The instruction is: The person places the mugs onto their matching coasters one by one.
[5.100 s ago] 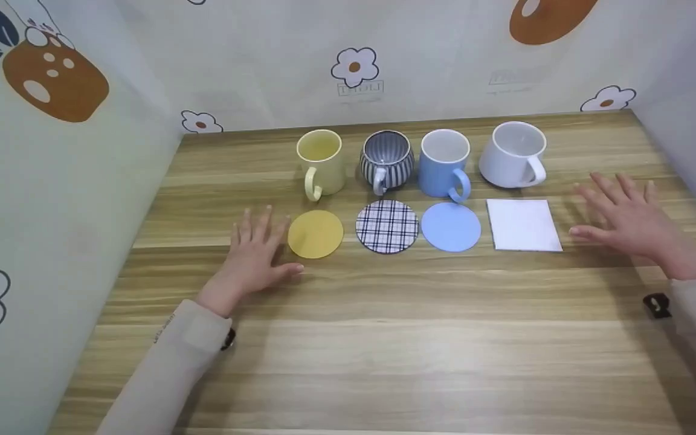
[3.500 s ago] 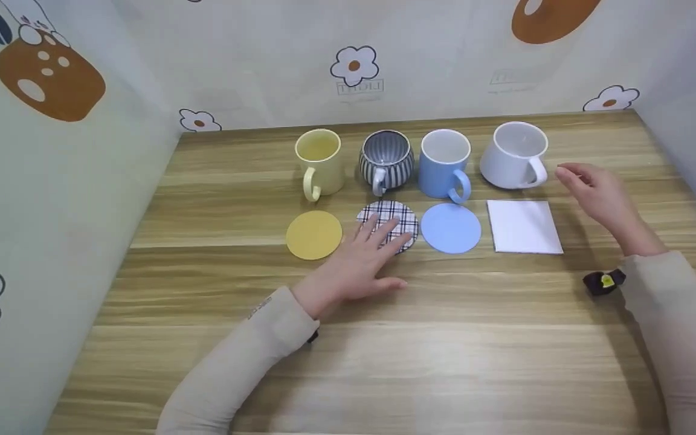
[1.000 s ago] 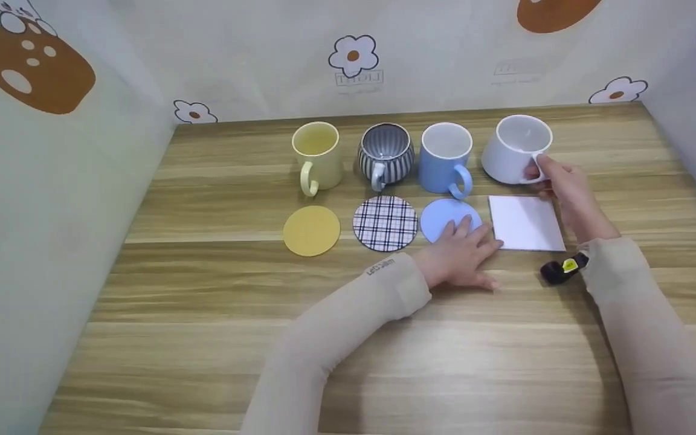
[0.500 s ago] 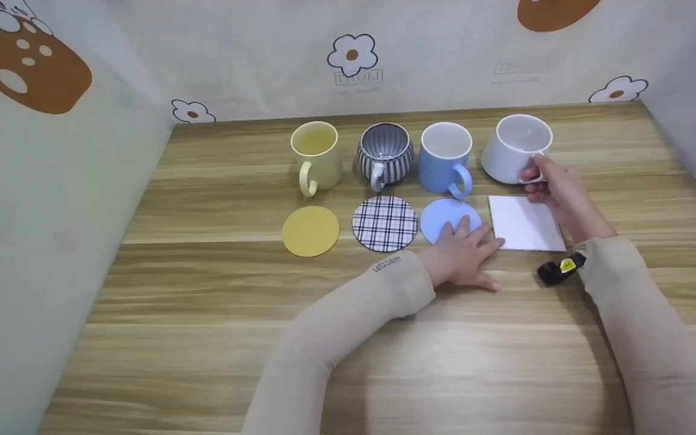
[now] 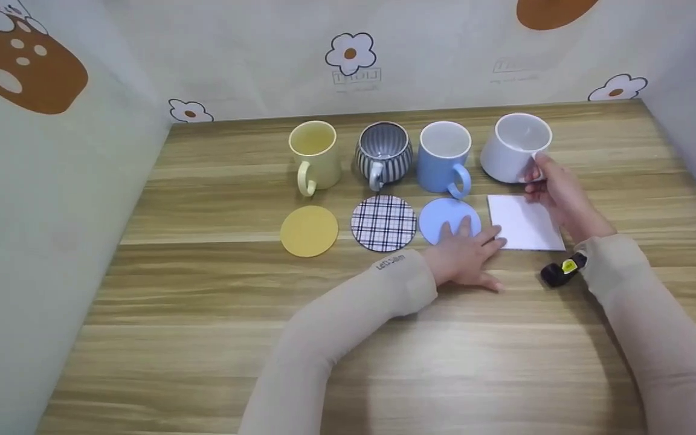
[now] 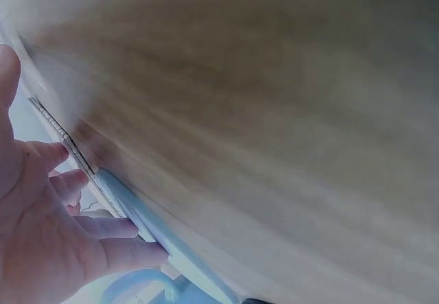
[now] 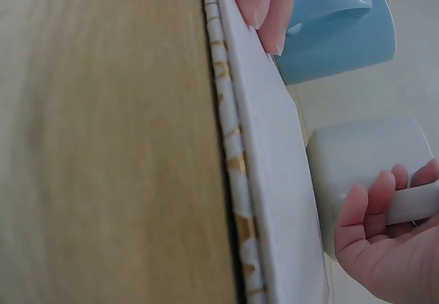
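Note:
My right hand (image 5: 562, 196) grips the handle of the white mug (image 5: 508, 154), at the right end of a row of mugs; in the right wrist view its fingers curl through the handle (image 7: 411, 204). In front of that mug lies a square white coaster (image 5: 526, 222), its edge gold-patterned in the right wrist view. My left hand (image 5: 466, 254) is spread with straight fingers, some over the round blue coaster (image 5: 447, 217) and others at the left edge of the white one. Behind the blue coaster stands the blue mug (image 5: 441, 166), its handle towards me.
Further left stand a grey striped mug (image 5: 387, 160) and a yellow mug (image 5: 321, 160). Before them lie a round plaid coaster (image 5: 383, 223) and a round yellow coaster (image 5: 309, 231). Patterned walls (image 5: 251, 60) enclose the wooden table (image 5: 203, 338) at the back and sides.
From the left, my left hand has moved across the plaid coaster to the blue and white ones. My right hand has come in from the right and taken the white mug's handle; the mugs stay put.

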Demonstrator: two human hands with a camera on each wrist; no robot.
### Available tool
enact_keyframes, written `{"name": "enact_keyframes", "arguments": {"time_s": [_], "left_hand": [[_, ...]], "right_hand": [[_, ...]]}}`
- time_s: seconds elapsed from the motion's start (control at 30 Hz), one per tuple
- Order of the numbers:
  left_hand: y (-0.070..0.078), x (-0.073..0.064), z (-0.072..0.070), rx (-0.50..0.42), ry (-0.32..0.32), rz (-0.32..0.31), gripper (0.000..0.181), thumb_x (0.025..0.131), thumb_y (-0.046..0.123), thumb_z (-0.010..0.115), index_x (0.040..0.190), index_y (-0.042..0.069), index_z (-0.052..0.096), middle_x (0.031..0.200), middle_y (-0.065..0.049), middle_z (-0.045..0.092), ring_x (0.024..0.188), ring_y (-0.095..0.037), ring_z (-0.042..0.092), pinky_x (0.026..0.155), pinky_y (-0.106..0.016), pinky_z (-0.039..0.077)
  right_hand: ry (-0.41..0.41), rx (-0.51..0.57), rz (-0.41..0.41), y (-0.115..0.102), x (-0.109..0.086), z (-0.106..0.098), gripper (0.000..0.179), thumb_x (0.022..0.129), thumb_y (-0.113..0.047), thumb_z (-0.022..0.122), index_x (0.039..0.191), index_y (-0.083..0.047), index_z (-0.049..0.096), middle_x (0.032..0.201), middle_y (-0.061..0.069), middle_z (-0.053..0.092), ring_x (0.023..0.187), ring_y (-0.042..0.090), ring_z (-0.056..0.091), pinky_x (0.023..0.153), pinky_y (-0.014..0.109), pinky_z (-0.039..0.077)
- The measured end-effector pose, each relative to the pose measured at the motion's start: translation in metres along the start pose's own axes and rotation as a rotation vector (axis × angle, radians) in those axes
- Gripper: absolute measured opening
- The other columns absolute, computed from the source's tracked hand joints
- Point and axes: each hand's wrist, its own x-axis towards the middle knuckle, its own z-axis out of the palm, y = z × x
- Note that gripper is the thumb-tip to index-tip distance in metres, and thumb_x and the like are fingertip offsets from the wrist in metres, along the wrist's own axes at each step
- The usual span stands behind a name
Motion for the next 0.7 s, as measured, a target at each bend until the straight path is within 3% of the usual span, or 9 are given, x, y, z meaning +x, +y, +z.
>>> {"name": "enact_keyframes", "arguments": {"time_s": [0.3,0.7], "left_hand": [[0.001,-0.001,-0.004,0.01,-0.022,-0.005,0.087,0.077,0.076,0.037,0.147,0.034,0.006,0.154,0.014,-0.003,0.14,-0.033,0.002,0.108,-0.052,0.017],[0.0,-0.001,-0.006,0.009,-0.061,-0.017,0.088,0.077,0.077,0.036,0.147,0.036,0.003,0.153,0.015,-0.007,0.14,-0.033,0.0,0.109,-0.052,0.015]], "right_hand": [[-0.007,0.058,0.008,0.0,-0.001,0.007,0.045,0.097,-0.031,0.039,0.057,-0.011,0.045,0.06,-0.003,0.047,0.053,0.01,0.041,0.052,0.022,0.039],[0.088,0.126,-0.029,0.006,0.001,0.013,0.044,0.097,-0.025,0.039,0.055,-0.011,0.041,0.056,-0.003,0.042,0.052,0.01,0.033,0.05,0.022,0.031]]}}
